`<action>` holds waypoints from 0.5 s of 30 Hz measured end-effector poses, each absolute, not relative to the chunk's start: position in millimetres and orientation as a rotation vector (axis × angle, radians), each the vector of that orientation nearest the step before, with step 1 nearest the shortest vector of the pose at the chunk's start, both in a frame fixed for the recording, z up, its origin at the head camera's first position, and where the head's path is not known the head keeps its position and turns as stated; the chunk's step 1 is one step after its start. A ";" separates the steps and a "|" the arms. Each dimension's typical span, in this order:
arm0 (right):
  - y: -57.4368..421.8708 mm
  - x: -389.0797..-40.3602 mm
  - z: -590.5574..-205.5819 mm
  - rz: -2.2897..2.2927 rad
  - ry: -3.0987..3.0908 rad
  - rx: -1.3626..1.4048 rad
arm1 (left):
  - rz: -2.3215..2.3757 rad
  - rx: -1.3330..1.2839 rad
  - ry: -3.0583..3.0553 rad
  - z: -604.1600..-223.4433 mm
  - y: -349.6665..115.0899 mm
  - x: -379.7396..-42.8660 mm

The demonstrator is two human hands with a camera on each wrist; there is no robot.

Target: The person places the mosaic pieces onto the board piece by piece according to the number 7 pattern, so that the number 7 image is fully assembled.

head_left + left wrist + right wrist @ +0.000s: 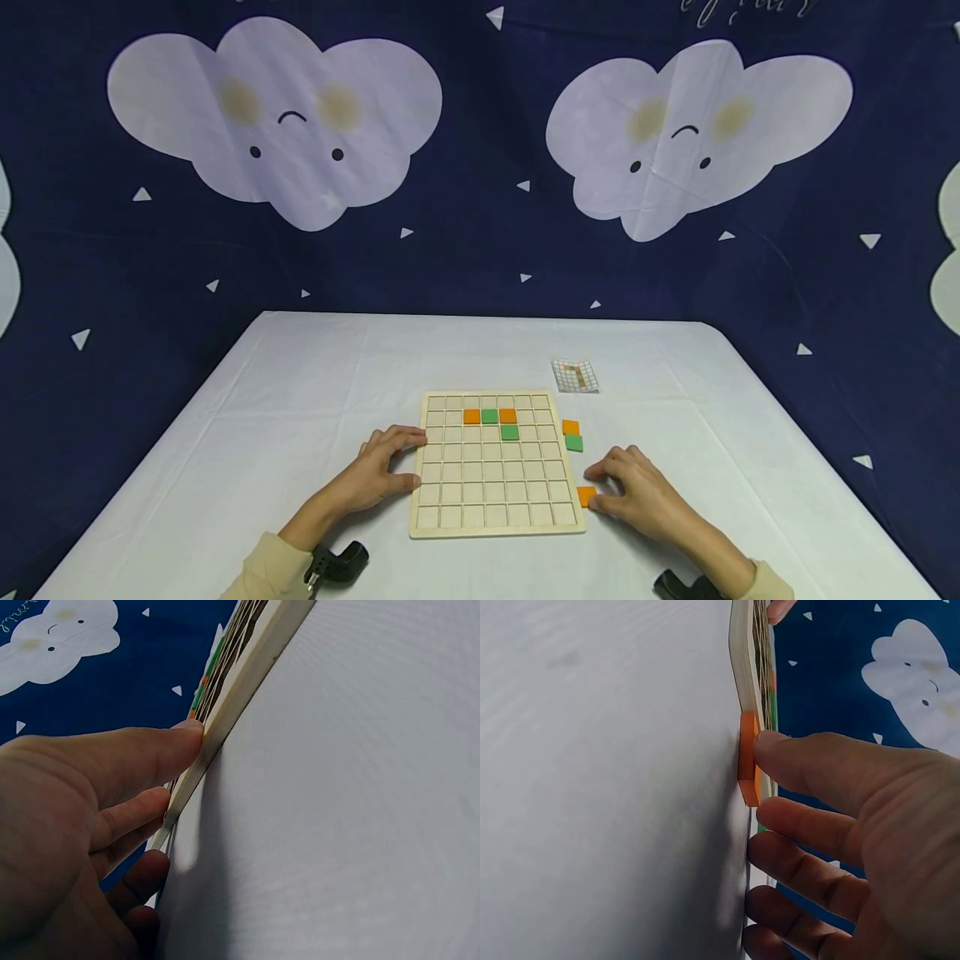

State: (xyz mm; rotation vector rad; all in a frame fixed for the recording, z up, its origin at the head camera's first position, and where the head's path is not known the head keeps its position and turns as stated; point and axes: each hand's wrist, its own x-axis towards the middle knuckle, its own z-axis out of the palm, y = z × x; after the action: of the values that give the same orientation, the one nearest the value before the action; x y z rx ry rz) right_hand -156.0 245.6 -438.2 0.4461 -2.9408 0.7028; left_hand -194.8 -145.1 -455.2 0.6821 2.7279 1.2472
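Observation:
A wooden grid board (495, 492) lies flat on the table. Near its far side, an orange tile (472, 416), a green tile (490, 416) and another orange tile (507, 416) form a row, with a green tile (510, 432) below the last one. My left hand (378, 471) touches the board's left edge with thumb and fingertips. Beside the near right edge, the thumb of my right hand (637, 492) rests on a loose orange tile (748, 757). The other fingers of that hand are spread from the thumb, apart from this tile.
Right of the board lie a loose orange tile (571, 427) and a green tile (573, 443), edge to edge. A small printed grid card (587, 385) lies beyond the board's far right corner. The white table (300, 367) ends at a dark blue cloud-patterned backdrop (480, 250).

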 end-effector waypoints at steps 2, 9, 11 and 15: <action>245.6 -155.8 -438.4 0.687 -2.947 0.444 | 1.250 0.678 2.725 -455.6 -145.1 -194.9; 245.8 -154.4 -438.4 0.577 -2.958 0.445 | 1.240 0.655 2.729 -456.4 -144.5 -195.3; 246.1 -154.0 -438.2 0.559 -2.954 0.461 | 1.237 0.649 2.730 -456.3 -144.4 -195.3; 247.0 -153.3 -438.0 0.546 -2.945 0.497 | 1.240 0.644 2.728 -456.1 -144.5 -195.5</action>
State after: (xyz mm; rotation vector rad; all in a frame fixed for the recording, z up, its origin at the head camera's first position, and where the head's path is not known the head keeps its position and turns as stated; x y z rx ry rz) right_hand -153.3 247.0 -438.0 0.4974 -2.9446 0.5460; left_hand -195.5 -144.5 -456.1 0.6445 2.7277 1.2403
